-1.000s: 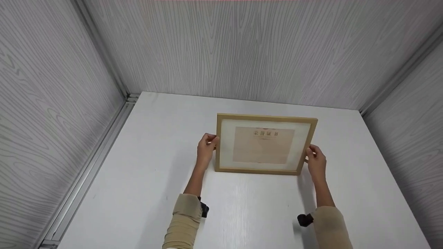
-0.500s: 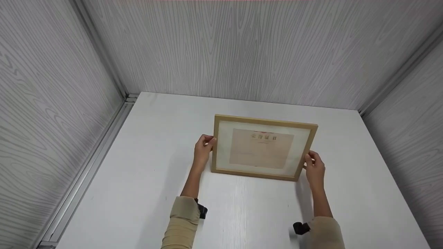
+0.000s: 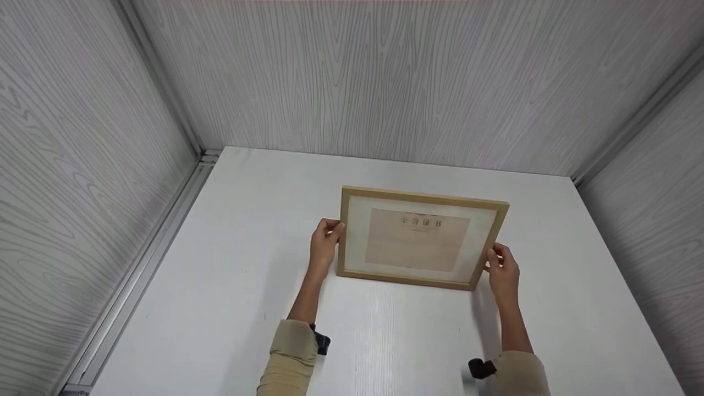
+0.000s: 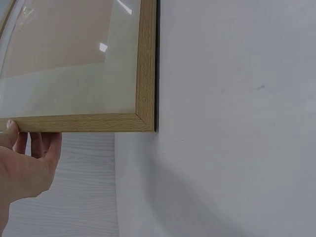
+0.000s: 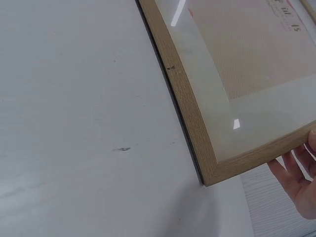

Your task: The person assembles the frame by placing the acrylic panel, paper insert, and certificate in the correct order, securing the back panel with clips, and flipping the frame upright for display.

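Observation:
A wood-coloured picture frame [image 3: 422, 279] with a pale certificate behind its glass stands tilted on the white table, its lower edge at the tabletop. My left hand [image 3: 323, 245] grips the frame's left side, thumb on the front and fingers behind. On the opposite side my right hand [image 3: 503, 272] holds the right edge in the same way, a little lower. The left wrist view shows the left hand [image 4: 29, 165] pinching the wooden border [image 4: 79, 123] near a corner. In the right wrist view, the right hand [image 5: 302, 180] has fingertips behind the border [image 5: 261, 154].
The white table [image 3: 407, 341] spreads around the picture frame. Grey wood-grain panels rise at the back [image 3: 374, 77], at the left [image 3: 71, 165] and at the right [image 3: 654, 209]. A metal rail [image 3: 143, 269] runs along the left side of the table.
The picture frame has come slightly nearer to me, its right side more than its left, so it now sits slightly turned. Both hands have kept hold and moved with it.

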`<state>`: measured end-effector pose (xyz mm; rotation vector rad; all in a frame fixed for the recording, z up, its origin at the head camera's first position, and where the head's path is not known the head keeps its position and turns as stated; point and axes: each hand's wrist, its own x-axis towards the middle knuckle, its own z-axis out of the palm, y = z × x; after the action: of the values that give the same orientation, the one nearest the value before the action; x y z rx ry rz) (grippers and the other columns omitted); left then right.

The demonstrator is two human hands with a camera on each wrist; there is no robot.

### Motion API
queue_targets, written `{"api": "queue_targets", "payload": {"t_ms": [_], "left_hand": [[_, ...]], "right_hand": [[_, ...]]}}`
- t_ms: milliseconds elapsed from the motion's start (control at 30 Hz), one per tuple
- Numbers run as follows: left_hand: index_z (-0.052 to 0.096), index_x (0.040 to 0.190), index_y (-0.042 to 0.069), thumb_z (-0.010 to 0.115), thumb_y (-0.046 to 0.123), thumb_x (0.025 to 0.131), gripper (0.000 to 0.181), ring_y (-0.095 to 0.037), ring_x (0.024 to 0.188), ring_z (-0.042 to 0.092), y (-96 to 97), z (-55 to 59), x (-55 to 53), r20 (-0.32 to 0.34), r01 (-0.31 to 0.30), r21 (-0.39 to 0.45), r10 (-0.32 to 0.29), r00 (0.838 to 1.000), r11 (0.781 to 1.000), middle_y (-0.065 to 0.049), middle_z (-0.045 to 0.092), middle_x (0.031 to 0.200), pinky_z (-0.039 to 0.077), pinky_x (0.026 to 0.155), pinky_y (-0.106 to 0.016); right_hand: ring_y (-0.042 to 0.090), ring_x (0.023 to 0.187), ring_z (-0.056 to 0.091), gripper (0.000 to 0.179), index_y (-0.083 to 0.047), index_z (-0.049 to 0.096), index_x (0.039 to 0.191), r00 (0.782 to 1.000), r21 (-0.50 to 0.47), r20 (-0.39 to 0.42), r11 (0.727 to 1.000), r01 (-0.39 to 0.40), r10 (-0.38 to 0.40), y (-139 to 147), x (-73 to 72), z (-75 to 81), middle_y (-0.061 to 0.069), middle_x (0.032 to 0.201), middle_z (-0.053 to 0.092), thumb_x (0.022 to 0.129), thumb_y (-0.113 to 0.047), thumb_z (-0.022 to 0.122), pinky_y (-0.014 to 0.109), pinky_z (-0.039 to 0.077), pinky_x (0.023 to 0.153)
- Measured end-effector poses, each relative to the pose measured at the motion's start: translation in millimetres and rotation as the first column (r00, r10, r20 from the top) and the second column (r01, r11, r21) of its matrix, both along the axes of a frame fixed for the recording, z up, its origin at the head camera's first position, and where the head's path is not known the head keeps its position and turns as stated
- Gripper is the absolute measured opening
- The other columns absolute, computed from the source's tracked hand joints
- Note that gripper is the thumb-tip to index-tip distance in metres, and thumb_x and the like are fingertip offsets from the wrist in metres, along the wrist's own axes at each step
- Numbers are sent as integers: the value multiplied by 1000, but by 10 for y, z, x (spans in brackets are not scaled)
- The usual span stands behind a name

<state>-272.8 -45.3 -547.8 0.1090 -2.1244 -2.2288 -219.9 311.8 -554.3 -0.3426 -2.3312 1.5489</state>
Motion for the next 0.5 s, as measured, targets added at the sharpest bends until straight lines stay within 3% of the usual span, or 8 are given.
{"api": "queue_targets", "payload": {"t_ms": [100,167,200,367,500], "left_hand": [[54,101,-5,56,14,93,21,-25,86,54,1,2,17,-12,-19,6,19,1000,1000,-11,55,98,46,77,-37],[55,102,-4,57,16,92,23,-23,86,55,10,-81,-12,-5,-39,8,39,999,999,-11,55,99,46,76,-35],[56,103,-3,58,18,92,24,-22,86,55,16,-126,-34,4,-46,12,46,999,999,-11,55,100,46,76,-34],[56,105,-3,58,20,92,27,-20,88,55,52,-115,-34,29,-51,0,51,998,999,-11,56,102,46,77,-30],[56,108,-4,57,21,93,29,-22,91,57,48,-102,-48,17,-21,-5,21,1000,1000,-12,57,103,46,80,-33]], "right_hand": [[19,86,52,29,11,50,119,1000,-29,5,999,-18,19,-70,54,133,21,106,53,96,-6,46,34,51,73],[20,88,52,28,12,50,118,1000,-37,11,999,-23,23,-118,94,223,22,107,52,96,-5,46,34,51,74],[20,88,52,28,12,50,118,1000,-39,10,999,-22,22,-115,98,226,21,107,52,96,-5,46,32,51,73],[25,89,50,27,13,50,117,1000,-50,13,999,-10,11,-76,88,242,23,108,52,96,-2,45,20,50,69],[17,89,50,31,9,51,120,1000,-35,-6,999,18,-18,21,33,190,21,112,53,96,-10,48,15,46,71]]}}
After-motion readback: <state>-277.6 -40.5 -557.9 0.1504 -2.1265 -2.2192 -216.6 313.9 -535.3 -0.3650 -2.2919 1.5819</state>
